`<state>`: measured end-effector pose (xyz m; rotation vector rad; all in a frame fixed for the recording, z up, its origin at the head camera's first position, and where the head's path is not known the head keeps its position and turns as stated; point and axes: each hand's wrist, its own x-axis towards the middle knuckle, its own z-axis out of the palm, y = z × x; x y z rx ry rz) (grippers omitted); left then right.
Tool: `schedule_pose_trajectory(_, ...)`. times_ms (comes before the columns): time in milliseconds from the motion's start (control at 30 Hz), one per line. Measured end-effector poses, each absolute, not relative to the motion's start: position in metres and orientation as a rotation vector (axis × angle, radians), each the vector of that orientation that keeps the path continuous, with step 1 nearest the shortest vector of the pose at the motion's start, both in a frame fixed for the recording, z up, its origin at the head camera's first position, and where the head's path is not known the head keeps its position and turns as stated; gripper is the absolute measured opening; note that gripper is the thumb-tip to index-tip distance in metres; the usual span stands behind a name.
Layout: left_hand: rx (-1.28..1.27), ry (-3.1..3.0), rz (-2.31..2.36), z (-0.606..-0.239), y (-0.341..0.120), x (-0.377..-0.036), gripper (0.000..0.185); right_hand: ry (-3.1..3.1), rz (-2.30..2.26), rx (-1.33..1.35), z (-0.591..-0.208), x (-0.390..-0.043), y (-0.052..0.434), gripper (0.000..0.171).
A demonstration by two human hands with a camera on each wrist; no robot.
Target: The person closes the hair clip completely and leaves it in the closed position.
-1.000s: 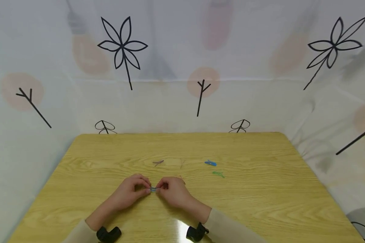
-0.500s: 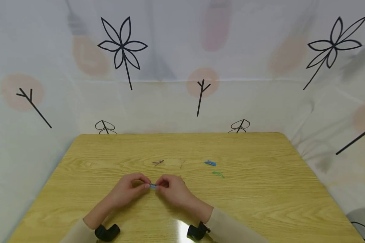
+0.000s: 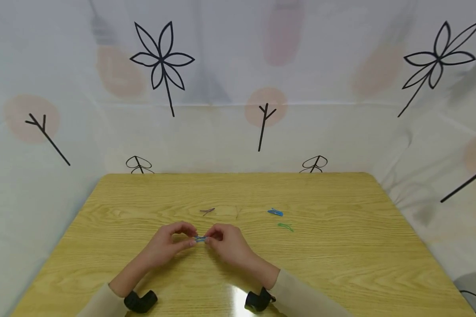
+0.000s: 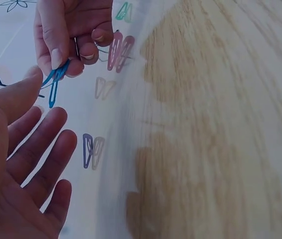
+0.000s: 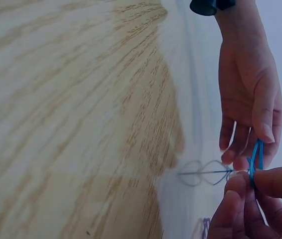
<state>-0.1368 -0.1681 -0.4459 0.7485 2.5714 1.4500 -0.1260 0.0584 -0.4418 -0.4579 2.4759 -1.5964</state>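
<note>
A light blue hair clip point(image 3: 200, 239) is held between the fingertips of both hands, just above the table. My left hand point(image 3: 162, 246) has thumb and index finger at the clip's left end; the other fingers are spread in the left wrist view. With thumb and index finger my right hand point(image 3: 231, 245) pinches the opposite end. The clip's two blue legs point(image 5: 252, 162) stand slightly apart in the right wrist view. Fingertips partly cover the clip, so whether it is snapped is hard to tell.
On the wooden table point(image 3: 333, 255), beyond the hands, lie a purple clip point(image 3: 207, 211), a pale clip point(image 3: 238, 212), a blue clip point(image 3: 275, 212) and a green clip point(image 3: 285, 227). A reddish clip point(image 4: 114, 51) shows near the right hand in the left wrist view. A patterned cloth point(image 3: 222, 141) hangs behind.
Both hands have moved slightly away from the body with the blue hair clip between them. The left thumb and index finger look a little farther apart. The clips on the table stay put.
</note>
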Motion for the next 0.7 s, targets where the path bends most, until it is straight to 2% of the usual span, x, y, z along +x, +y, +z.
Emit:
schedule_pose_trajectory(100, 0.744, 2.566, 1.428, -0.4438, -0.1694, -0.1366, 0.027, 2.484, -1.607, -0.474, -0.4438, -0.1266, 0.0576, 0.006)
schedule_pose_trajectory(700, 0.78, 2.584, 1.405, -0.4444, -0.1712, -0.1367, 0.01, 2.465, -1.635, -0.507, -0.4432, -0.1243, 0.0575, 0.003)
